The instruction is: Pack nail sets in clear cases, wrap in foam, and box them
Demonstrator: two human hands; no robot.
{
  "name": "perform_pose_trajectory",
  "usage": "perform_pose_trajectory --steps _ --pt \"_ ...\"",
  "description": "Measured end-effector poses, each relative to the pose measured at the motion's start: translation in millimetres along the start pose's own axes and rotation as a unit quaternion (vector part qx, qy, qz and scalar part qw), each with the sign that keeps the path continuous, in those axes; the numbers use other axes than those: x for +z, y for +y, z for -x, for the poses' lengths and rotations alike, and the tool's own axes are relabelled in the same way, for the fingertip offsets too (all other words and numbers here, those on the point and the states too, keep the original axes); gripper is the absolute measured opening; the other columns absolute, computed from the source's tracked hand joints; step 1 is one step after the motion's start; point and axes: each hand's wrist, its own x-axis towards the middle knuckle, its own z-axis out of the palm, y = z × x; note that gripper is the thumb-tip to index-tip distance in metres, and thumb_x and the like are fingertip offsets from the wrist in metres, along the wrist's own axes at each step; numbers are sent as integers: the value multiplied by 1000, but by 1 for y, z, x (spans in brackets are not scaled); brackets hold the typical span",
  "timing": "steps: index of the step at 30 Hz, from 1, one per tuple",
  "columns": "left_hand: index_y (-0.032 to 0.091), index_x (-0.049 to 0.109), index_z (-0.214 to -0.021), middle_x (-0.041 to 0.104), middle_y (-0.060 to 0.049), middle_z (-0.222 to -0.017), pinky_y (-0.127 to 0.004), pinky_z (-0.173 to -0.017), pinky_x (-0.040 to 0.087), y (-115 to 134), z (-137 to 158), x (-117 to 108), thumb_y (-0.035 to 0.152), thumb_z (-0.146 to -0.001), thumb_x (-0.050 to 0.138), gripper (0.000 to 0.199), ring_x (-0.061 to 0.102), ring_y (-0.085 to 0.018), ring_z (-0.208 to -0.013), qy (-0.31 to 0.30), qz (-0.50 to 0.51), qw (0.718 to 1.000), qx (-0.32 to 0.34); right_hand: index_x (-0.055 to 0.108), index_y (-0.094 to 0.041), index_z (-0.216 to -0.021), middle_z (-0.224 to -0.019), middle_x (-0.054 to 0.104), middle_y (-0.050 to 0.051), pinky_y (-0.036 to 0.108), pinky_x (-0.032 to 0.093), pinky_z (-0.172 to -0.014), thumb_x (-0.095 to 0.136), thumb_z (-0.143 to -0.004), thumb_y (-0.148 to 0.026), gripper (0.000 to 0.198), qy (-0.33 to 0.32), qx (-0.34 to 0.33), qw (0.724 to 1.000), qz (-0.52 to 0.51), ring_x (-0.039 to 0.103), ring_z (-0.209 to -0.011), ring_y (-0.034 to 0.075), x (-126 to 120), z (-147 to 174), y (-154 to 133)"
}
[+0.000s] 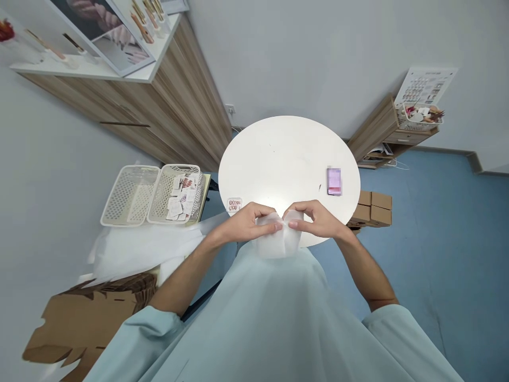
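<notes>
Both my hands pinch a translucent white sheet, which looks like thin foam wrap or a small pouch (pixel 272 244), at the near edge of the round white table (pixel 286 154). My left hand (pixel 254 222) grips its left part between thumb and fingers. With thumb and fingers closed, my right hand (pixel 314 218) holds the right part, and the two thumbs almost meet at the middle. Whether anything lies inside the sheet I cannot tell. Just beyond my left hand, a small clear case with reddish press-on nails (pixel 234 205) rests on the table's left edge.
A phone with a lilac screen (pixel 334 181) lies on the table's right side. At left stand a white basket (pixel 129 196) and another basket (pixel 159 193) with printed cards. White sheets (pixel 147 254) and flattened cardboard (pixel 87 318) lie nearer. Brown boxes (pixel 369 208) stand right of the table.
</notes>
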Motion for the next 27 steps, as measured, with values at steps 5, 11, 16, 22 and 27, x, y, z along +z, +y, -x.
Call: perform_pose_trajectory --steps 5,11,16,22,27 --pt "16 63 -71 52 3 -64 -25 -58 34 4 -5 -1 52 -93 69 43 44 -11 -63 -23 -18 1000 -3 75 -19 -81 -77 70 0 29 46 -71 71 -94 -42 27 -57 17 998 10 59 -74 16 -9 -5 4" --pt "16 66 -70 51 3 -61 -25 -55 32 6 -13 -4 55 -91 70 44 42 -10 -60 -55 -18 998 -8 79 -20 -89 -85 76 0 30 50 -78 68 -92 -31 17 -76 11 997 18 65 -80 17 -9 -10 4" --pt "15 72 -74 60 1 -62 -25 -56 36 6 -17 -6 53 -92 71 42 48 -11 -58 -105 6 994 -23 80 -20 -92 -86 77 0 28 50 -76 68 -93 -32 17 -110 1 993 33 65 -78 16 -14 -10 4" --pt "15 76 -78 68 -1 -67 -24 -62 43 6 -19 -5 45 -94 68 35 56 -12 -62 -104 7 994 -9 80 -19 -91 -85 76 0 27 49 -73 70 -93 -33 17 -117 6 992 46 64 -76 16 -17 -8 5" --pt "16 74 -76 67 -1 -68 -24 -63 43 5 -18 -2 40 -93 69 30 57 -12 -63 -93 0 996 10 78 -20 -89 -87 76 -1 28 50 -76 69 -93 -30 14 -106 -3 994 32 65 -78 16 -11 -6 6"
